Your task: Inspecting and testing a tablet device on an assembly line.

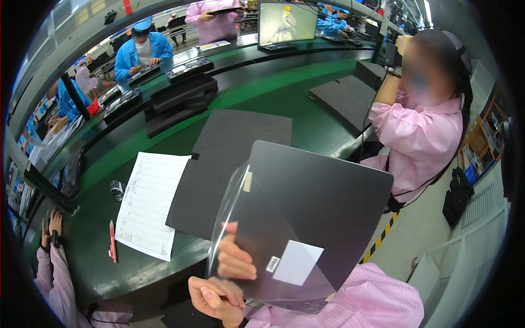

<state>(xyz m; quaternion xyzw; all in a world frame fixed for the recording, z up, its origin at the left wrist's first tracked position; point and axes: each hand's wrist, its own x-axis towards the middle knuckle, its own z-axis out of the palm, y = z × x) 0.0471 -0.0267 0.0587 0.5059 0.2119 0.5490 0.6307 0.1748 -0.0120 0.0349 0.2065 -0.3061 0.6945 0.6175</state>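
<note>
At the green bench (95, 270), your upper hand (236, 258) curls behind clear film (229, 199) along a dark panel (322, 202)'s edge; your lower hand (216, 298) is curled; I can't tell what either grips.

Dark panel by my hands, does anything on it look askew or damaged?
Yes, the clear film over the dark panel: it stands loose and bowed past the panel's left edge instead of lying flat. No crack or dent shows on the panel's visible face.
</note>
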